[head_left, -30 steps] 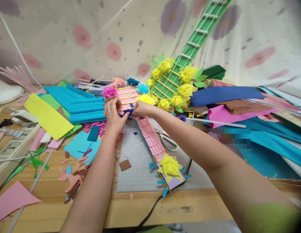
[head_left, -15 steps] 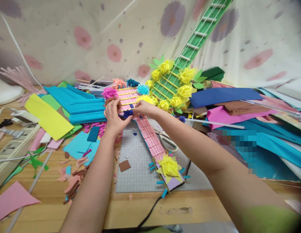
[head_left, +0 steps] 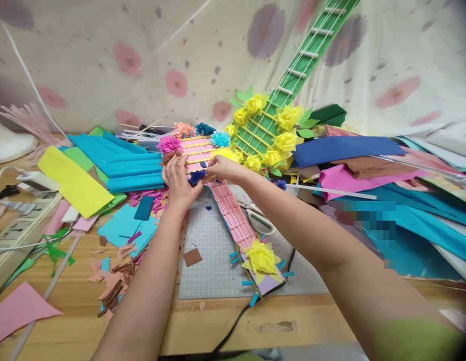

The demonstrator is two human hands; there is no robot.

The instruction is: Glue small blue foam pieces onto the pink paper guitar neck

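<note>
A pink paper guitar (head_left: pixel 233 213) lies with its body away from me and its neck pointing toward me. Several paper flowers ring the body, and a yellow paper flower (head_left: pixel 262 259) sits on the headstock. At the body's near edge is a dark blue paper flower (head_left: pixel 197 177). My right hand (head_left: pixel 223 168) pinches its right side between thumb and fingertips, which are partly hidden. My left hand (head_left: pixel 178 181) rests over the body's left edge, fingers spread and thumb against the blue flower. A small blue paper piece (head_left: pixel 203 164) lies just above the flower.
Behind stands a green paper guitar (head_left: pixel 255 135) with yellow flowers. Scissors (head_left: pixel 260 220) lie on the grey cutting mat (head_left: pixel 206 278), right of the pink neck. Crepe paper (head_left: pixel 135 165) and scraps (head_left: pixel 116 286) cover the left; a power strip (head_left: pixel 22 225) is farther left. More paper (head_left: pixel 349 150) lies right.
My left hand has shifted very slightly, its fingers a little straighter. My right hand stays at the dark blue flower, and the rest looks the same.
</note>
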